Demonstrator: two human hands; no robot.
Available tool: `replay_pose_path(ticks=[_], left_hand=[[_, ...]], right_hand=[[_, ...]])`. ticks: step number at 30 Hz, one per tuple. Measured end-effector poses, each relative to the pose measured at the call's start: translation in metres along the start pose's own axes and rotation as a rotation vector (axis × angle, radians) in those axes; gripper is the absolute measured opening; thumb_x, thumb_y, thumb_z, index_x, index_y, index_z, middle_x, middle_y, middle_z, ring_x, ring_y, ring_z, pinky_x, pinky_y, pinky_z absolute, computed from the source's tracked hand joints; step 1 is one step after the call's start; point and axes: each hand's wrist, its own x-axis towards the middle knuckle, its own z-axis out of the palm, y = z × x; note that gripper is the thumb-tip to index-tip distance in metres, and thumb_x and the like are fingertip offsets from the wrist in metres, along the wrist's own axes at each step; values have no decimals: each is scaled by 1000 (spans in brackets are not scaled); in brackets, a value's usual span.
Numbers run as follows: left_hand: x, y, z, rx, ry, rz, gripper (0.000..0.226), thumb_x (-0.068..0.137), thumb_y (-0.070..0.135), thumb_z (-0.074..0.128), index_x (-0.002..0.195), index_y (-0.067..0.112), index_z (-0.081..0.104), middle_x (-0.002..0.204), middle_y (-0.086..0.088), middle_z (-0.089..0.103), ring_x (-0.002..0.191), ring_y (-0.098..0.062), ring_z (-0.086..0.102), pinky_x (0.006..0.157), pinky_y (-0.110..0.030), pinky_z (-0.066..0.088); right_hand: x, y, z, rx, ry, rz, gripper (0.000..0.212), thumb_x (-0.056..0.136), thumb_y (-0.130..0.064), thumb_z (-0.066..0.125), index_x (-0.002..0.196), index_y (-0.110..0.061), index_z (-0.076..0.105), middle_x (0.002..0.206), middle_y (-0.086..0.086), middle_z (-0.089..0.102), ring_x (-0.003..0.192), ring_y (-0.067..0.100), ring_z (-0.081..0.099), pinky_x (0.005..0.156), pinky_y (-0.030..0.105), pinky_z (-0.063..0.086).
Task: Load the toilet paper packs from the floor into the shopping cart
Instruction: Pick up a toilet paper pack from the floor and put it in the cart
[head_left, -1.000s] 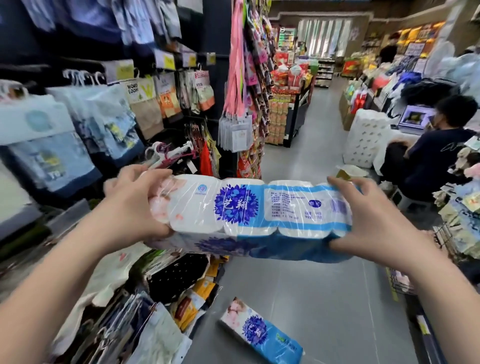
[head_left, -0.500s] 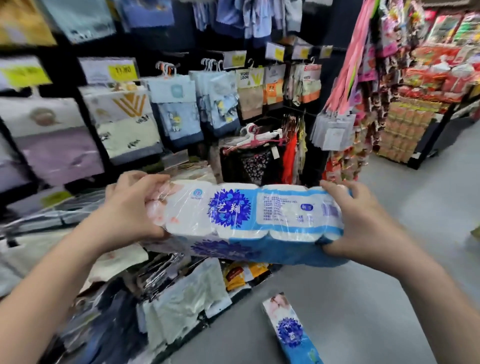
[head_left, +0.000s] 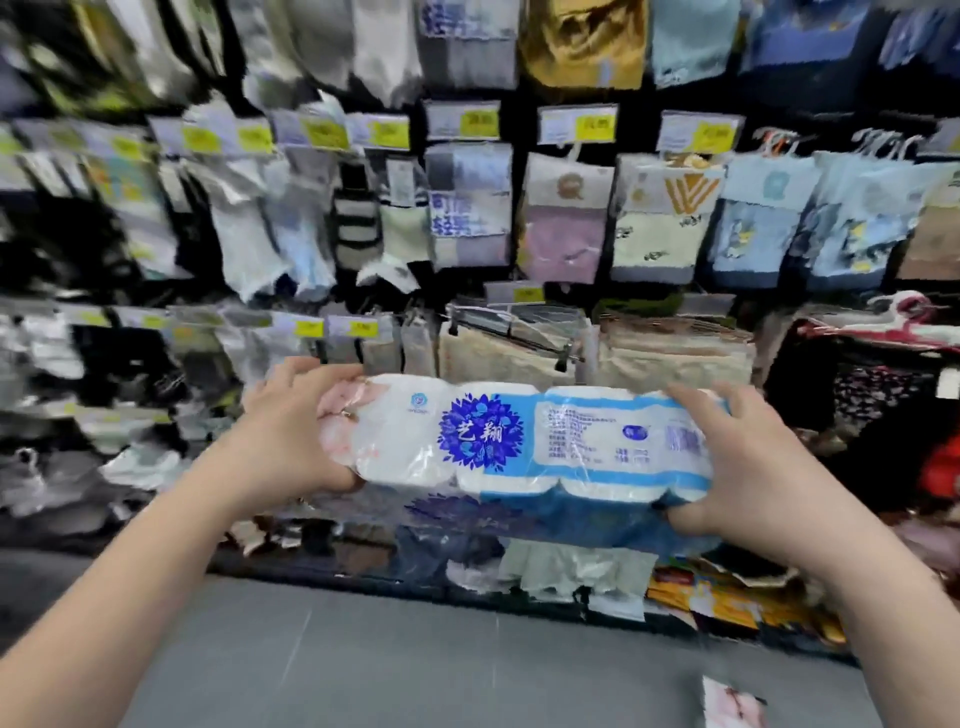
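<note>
Grey floor (head_left: 415, 660), pack corner (head_left: 732, 704) on it

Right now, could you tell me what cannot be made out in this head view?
- Shopping cart: nowhere in the head view.
- Second pack on the floor: cut off by the bottom edge.
- Price tags: figures blurred.
- Held pack: small print too blurred; left hand and right hand cover its ends.

Both arms outstretched, left hand (head_left: 291, 431) and right hand (head_left: 748, 462) clasped, fingers curled.
</note>
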Motion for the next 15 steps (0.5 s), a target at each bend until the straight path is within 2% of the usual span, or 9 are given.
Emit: replay_pose_path(ticks=[3, 5, 7, 10, 12, 15], left_hand=[[-42, -53, -34, -12, 76, -121, 114, 35, 44, 72, 145, 46, 43, 148, 1, 31, 134, -32, 31, 113, -42, 32], [-72, -91, -55, -37, 114, -195, 111, 38, 42, 77, 144, 46, 44, 146, 2, 31, 132, -32, 32, 109, -38, 31], [-105, -132, -75, -34, 155, -246, 114, 33, 51, 73, 143, 47, 45, 143, 3, 31, 134, -29, 33, 105, -31, 30], [-159, -197, -104, -34, 218, -359, 114, 30, 61, 65, 141, 47, 46, 144, 0, 32, 138, -30, 33, 113, -38, 32], [-196, -237, -123, -19, 251, -437, 115, 31, 63, 64, 143, 45, 46, 144, -4, 33, 139, -32, 31, 119, -44, 28], [-250, -288, -153, -24, 292, -552, 115, 37, 48, 75, 147, 44, 42, 147, -4, 29, 140, -32, 28, 120, -41, 25]], right_hand=[[11, -63, 13, 13, -40, -122, 127, 48, -50, 77, 159, -41, 17, 150, 3, 24, 142, 27, 31, 115, 41, 38], [15, -108, 23, 3, -58, -201, 124, 49, -50, 76, 158, -42, 16, 153, 2, 22, 144, 26, 29, 116, 42, 37], [17, -156, 35, 0, -81, -278, 123, 48, -49, 77, 157, -41, 19, 153, 2, 22, 144, 27, 31, 115, 43, 39], [17, -235, 58, -21, -136, -381, 125, 46, -49, 78, 158, -38, 23, 151, 8, 27, 139, 29, 39, 111, 39, 42], [15, -289, 77, -45, -164, -456, 129, 41, -56, 71, 159, -38, 22, 151, 11, 29, 137, 31, 42, 110, 38, 44], [5, -372, 101, -81, -191, -579, 129, 45, -57, 72, 160, -38, 17, 152, 12, 27, 137, 32, 41, 110, 37, 42]])
